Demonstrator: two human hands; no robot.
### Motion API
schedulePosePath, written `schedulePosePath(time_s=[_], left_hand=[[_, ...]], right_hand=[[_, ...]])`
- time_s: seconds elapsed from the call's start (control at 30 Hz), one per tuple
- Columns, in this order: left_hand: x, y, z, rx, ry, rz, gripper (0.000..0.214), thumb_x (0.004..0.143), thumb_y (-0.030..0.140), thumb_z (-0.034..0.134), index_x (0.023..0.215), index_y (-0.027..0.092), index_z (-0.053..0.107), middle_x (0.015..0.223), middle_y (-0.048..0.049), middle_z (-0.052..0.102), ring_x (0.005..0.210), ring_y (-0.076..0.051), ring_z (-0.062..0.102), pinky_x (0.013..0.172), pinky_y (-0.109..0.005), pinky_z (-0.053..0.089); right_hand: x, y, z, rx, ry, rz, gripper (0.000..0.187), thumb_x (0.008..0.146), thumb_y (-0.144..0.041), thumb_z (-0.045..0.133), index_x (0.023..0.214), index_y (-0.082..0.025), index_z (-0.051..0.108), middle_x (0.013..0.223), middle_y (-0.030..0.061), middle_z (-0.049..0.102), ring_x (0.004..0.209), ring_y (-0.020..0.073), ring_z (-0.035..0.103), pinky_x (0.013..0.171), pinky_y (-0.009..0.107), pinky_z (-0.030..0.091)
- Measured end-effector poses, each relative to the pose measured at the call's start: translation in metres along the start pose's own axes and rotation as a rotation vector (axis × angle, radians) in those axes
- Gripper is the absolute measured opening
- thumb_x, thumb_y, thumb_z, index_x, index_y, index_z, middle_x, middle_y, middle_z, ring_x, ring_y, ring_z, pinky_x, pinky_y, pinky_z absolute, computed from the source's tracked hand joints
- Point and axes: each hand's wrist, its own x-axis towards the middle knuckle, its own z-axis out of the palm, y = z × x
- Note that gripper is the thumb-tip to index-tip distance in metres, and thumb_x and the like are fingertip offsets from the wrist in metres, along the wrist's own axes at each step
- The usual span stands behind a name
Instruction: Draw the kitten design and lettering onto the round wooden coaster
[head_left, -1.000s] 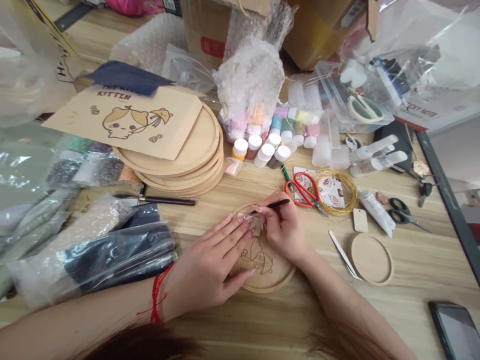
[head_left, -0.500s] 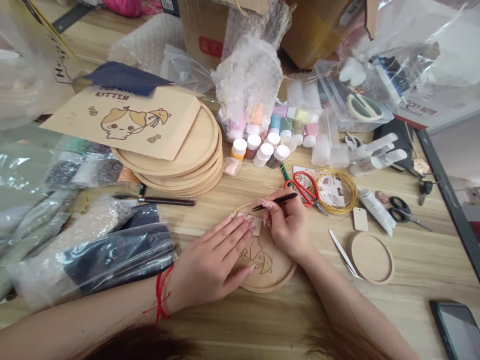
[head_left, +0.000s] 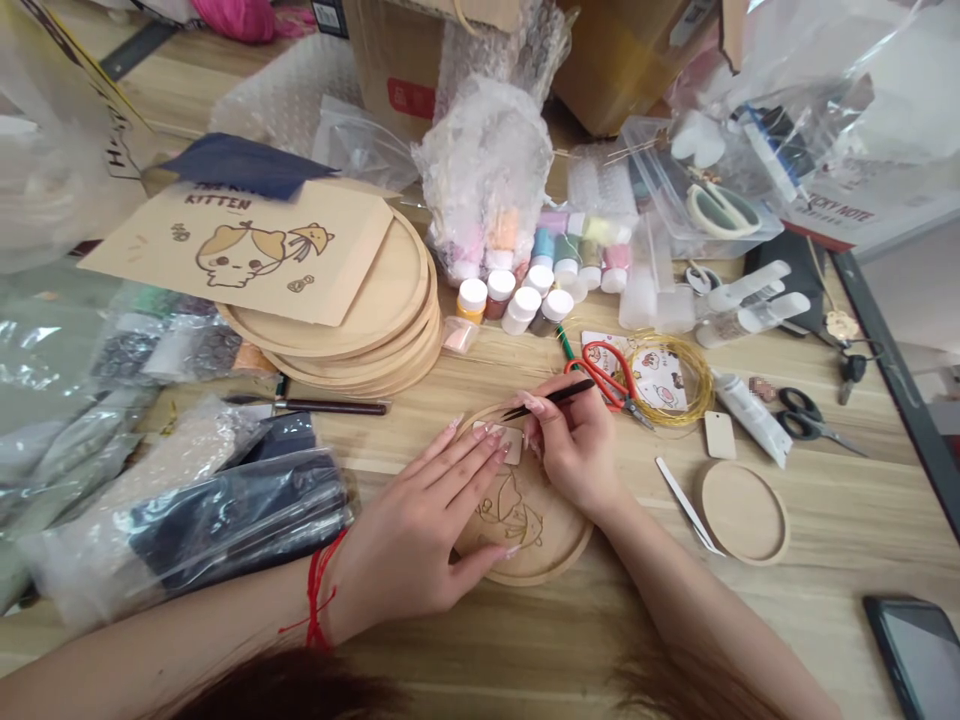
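A wooden work table point(head_left: 810, 530) was crowded with craft supplies, cardboard boxes point(head_left: 405, 60) stacked along its far side and plastic packets of materials point(head_left: 195, 520) heaped at its left. A stack of round wooden trays point(head_left: 360, 340) sat beyond the person's hands, topped by a rectangular wooden board point(head_left: 247, 260) printed with a cartoon kitten. Between the hands, a round wooden plaque point(head_left: 532, 540) etched with a kitten outline lay flat on the table. The person's left hand point(head_left: 412, 530), a red string bracelet point(head_left: 315, 600) at its wrist, lay open and flat across the plaque, fingers spread and gripping nothing. Its fingertips point(head_left: 487, 440) rested beside a small pale tile point(head_left: 511, 445) lying near the plaque's upper rim. The right hand point(head_left: 577, 450) was closed in a pencil-style pinch around a thin black-handled brush point(head_left: 551, 400), its tip just above the tile. Just beyond the right hand lay red-handled scissors point(head_left: 604, 375) and a coil of gold wire point(head_left: 675, 380), with small paint pots point(head_left: 517, 305) farther up the table. To the right lay white tweezers point(head_left: 686, 505), a smaller round wooden tray point(head_left: 742, 512) and a small wooden tag point(head_left: 720, 435).
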Motion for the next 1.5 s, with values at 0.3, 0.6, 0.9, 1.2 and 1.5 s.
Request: schedulePosePath(time_s=[0.3, 0.6, 0.9, 1.2, 1.5], left_hand=[[0.001, 0.002, -0.002, -0.038, 0.001, -0.035, 0.072, 0.085, 0.041, 0.064, 0.143, 0.006, 0.042, 0.146, -0.0168, 0.047, 0.137, -0.03, 0.043, 0.119, -0.051, 0.034], [0.001, -0.004, 0.002, -0.031, 0.068, 0.056, 0.066, 0.086, 0.038, 0.06, 0.14, 0.003, 0.044, 0.142, -0.0188, 0.052, 0.137, -0.03, 0.044, 0.116, -0.052, 0.037], [-0.007, 0.007, 0.005, 0.015, 0.039, 0.128, 0.057, 0.088, 0.033, 0.057, 0.136, 0.002, 0.048, 0.141, -0.0186, 0.052, 0.138, -0.03, 0.042, 0.114, -0.049, 0.04], [-0.002, -0.001, 0.003, 0.177, -0.002, 0.058, 0.065, 0.091, 0.05, 0.054, 0.14, 0.007, 0.048, 0.149, -0.0213, 0.042, 0.14, -0.037, 0.036, 0.113, -0.058, 0.031], [0.0, -0.001, 0.003, 0.237, 0.0, -0.003, 0.069, 0.09, 0.054, 0.053, 0.143, 0.011, 0.045, 0.15, -0.02, 0.04, 0.142, -0.038, 0.033, 0.113, -0.056, 0.03]], right_hand=[[0.0, 0.005, -0.001, -0.004, 0.024, 0.015, 0.011, 0.093, -0.032, 0.056, 0.088, -0.025, 0.05, 0.064, -0.002, 0.057, 0.045, 0.0137, 0.051, 0.04, 0.028, 0.042], [0.003, 0.0, 0.001, 0.088, 0.087, 0.031, 0.015, 0.09, -0.036, 0.061, 0.085, -0.024, 0.053, 0.06, -0.0032, 0.057, 0.044, 0.0129, 0.051, 0.04, 0.026, 0.042], [0.004, 0.001, 0.002, 0.13, 0.097, 0.077, 0.022, 0.087, -0.04, 0.064, 0.084, -0.022, 0.052, 0.062, -0.0039, 0.058, 0.046, 0.0111, 0.051, 0.043, 0.024, 0.042], [0.005, 0.0, 0.002, 0.101, 0.089, 0.098, 0.024, 0.087, -0.044, 0.064, 0.083, -0.022, 0.057, 0.067, -0.0011, 0.06, 0.049, 0.0112, 0.052, 0.045, 0.025, 0.044], [0.005, -0.001, 0.004, 0.152, 0.095, 0.095, 0.021, 0.087, -0.041, 0.065, 0.084, -0.022, 0.055, 0.068, -0.0021, 0.06, 0.048, 0.0106, 0.051, 0.044, 0.025, 0.043]])
